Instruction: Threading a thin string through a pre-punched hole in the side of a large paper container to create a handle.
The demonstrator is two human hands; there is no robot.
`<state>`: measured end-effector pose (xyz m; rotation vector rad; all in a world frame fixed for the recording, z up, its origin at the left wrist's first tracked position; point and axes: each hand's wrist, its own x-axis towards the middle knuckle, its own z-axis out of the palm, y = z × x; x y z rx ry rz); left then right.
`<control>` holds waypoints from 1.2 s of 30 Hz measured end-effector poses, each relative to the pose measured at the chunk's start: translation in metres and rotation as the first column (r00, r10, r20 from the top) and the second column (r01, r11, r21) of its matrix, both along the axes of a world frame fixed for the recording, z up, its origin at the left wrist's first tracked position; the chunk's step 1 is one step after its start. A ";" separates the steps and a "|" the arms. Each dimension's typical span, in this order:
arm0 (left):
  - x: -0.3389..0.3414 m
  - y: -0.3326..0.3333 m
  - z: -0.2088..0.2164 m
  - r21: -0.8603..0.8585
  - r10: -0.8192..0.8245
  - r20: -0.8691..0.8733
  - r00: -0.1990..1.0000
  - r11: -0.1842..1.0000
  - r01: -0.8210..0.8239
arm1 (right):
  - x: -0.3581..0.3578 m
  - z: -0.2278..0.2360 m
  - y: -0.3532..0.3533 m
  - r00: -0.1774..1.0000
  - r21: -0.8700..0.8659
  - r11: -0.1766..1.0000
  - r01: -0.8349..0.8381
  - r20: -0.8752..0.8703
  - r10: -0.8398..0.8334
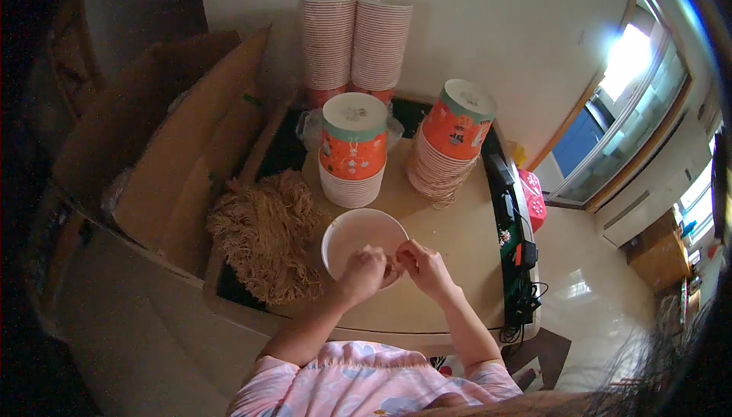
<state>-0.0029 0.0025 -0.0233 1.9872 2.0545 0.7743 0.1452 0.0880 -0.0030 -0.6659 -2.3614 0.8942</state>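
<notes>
A white paper bucket [352, 228] stands open side up in front of me, near the front of the table. Inside its mouth, toward the right rim, my left hand [364, 272] is closed with the fingers curled. My right hand [424, 267] pinches at the right rim, its fingertips meeting those of the left. A small tan bit shows between the fingertips, too small to name. To the left lies a loose heap of tan twine cords [267, 234]. Just behind the bucket is an upside-down stack of orange and green paper buckets [353, 156].
Another upside-down bucket stack [456, 131], with twine hanging along its side, stands at the right. Two tall wrapped bucket stacks [329, 43] rise by the wall. A big cardboard box [187, 150] is at the left. Black cables [522, 295] and a pink box [531, 200] line the right edge.
</notes>
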 end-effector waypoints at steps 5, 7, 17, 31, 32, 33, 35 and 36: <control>-0.035 0.001 0.019 0.131 0.309 -0.004 0.951 0.943 -0.306 | 0.005 -0.001 0.002 1.000 -0.032 0.999 -0.005 -0.004 0.005; -0.041 0.000 0.023 0.186 0.328 -0.087 0.940 0.933 -0.308 | 0.005 -0.001 0.003 1.000 -0.002 1.000 -0.009 0.010 0.009; 0.002 0.002 0.024 0.309 -0.288 0.129 0.949 0.921 0.238 | 0.007 0.004 0.000 1.000 0.025 0.999 -0.027 -0.004 0.027; -0.002 -0.002 0.019 0.103 -0.187 0.548 0.815 0.982 0.156 | 0.010 0.007 -0.001 0.998 -0.097 0.994 -0.050 -0.040 0.046; -0.002 -0.001 0.017 0.134 -0.224 0.464 0.857 0.974 0.182 | 0.010 0.007 -0.001 0.997 -0.090 0.994 -0.055 -0.053 0.050; -0.002 0.001 0.016 0.162 -0.257 0.375 0.891 0.964 0.210 | 0.010 0.008 -0.001 0.997 -0.089 0.995 -0.055 -0.053 0.050; -0.002 0.002 0.012 0.193 -0.268 0.319 0.909 0.957 0.215 | 0.009 0.012 -0.002 0.999 -0.095 0.994 -0.050 -0.003 0.050; -0.002 0.003 0.010 0.223 -0.278 0.262 0.924 0.949 0.222 | 0.009 0.012 -0.002 0.999 -0.095 0.994 -0.052 -0.003 0.052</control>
